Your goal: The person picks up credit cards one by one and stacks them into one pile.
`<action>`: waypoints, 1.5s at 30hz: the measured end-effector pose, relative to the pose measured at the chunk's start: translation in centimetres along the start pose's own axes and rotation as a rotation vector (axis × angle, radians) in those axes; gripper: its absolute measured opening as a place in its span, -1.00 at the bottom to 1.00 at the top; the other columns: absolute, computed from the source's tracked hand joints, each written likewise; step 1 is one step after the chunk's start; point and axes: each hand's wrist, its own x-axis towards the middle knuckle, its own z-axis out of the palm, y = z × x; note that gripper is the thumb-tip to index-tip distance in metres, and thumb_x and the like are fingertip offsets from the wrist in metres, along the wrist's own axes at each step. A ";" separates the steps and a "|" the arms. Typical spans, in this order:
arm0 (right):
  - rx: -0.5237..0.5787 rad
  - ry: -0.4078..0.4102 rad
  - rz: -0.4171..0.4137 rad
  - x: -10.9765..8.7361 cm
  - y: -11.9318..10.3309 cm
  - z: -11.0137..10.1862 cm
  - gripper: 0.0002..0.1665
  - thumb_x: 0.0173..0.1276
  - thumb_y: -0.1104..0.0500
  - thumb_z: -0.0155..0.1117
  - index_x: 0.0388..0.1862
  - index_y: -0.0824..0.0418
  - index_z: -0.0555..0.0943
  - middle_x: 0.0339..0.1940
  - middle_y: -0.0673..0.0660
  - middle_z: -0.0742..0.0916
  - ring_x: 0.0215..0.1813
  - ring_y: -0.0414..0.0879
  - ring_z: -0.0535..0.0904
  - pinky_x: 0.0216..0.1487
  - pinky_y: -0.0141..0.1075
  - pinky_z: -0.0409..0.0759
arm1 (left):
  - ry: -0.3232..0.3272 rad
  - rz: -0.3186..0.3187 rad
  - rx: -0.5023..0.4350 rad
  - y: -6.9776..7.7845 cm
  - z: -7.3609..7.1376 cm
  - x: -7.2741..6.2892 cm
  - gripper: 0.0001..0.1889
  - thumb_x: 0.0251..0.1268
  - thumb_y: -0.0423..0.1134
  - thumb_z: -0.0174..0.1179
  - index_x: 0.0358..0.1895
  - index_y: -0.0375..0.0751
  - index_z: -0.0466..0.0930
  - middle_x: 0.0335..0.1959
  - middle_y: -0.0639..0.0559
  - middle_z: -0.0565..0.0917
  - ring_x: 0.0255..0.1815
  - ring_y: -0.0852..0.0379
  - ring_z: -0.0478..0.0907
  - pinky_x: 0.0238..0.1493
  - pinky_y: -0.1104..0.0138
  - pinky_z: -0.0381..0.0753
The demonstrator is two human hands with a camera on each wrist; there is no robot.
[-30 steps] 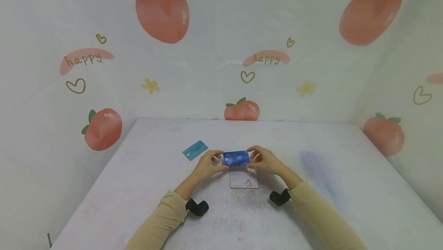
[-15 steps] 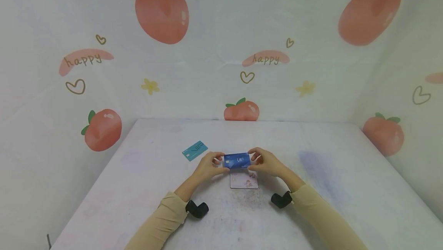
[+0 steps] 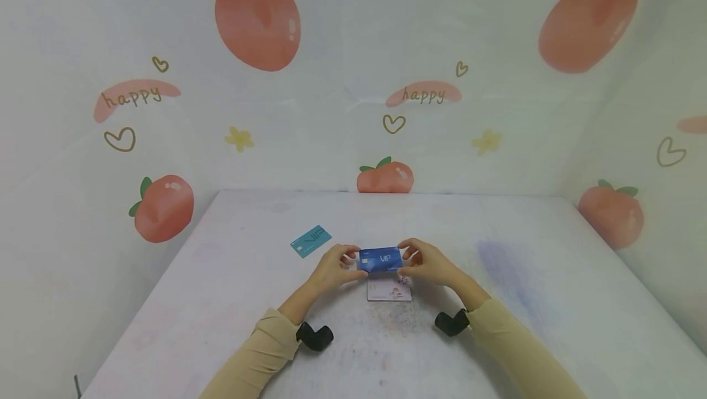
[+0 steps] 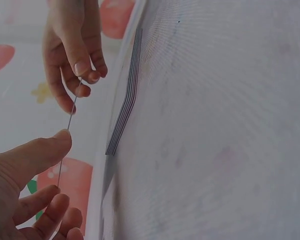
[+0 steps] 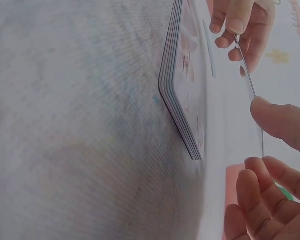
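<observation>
Both hands hold one blue VIP card [image 3: 380,259] above the table, seen face-on in the head view and nearly edge-on in the wrist views. My left hand [image 3: 332,266] pinches its left end between thumb and fingers. At the opposite end, my right hand [image 3: 428,264] pinches the card the same way. Just below it lies a neat stack of cards [image 3: 389,290], the top one pale pink with a flowered print; the blue card overlaps its far edge in the head view. The stack's layered edges [image 4: 126,107] show in the left wrist view.
A teal VIP card [image 3: 311,241] lies alone and slanted, beyond the left hand. The white table [image 3: 232,313] ends at a back wall covered with a fruit-print cloth [image 3: 309,116]. Black wrist cameras [image 3: 315,337] sit by the sleeves.
The blue card and both hands have come slightly toward the person and a little to the right, nearer over the stack in the head view. Both grips stay on the card.
</observation>
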 end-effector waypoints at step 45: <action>-0.008 -0.032 -0.014 -1.8 0.5 0.4 -0.43 0.13 0.13 0.39 0.07 0.30 0.42 -0.26 0.12 0.60 -0.33 -0.22 0.51 -0.26 -0.43 0.49 | -0.099 0.013 0.054 0.4 0.5 -1.2 -0.44 -0.02 -0.15 0.41 0.09 -0.28 0.50 -0.13 -0.10 0.55 -0.12 0.06 0.49 -0.09 0.25 0.52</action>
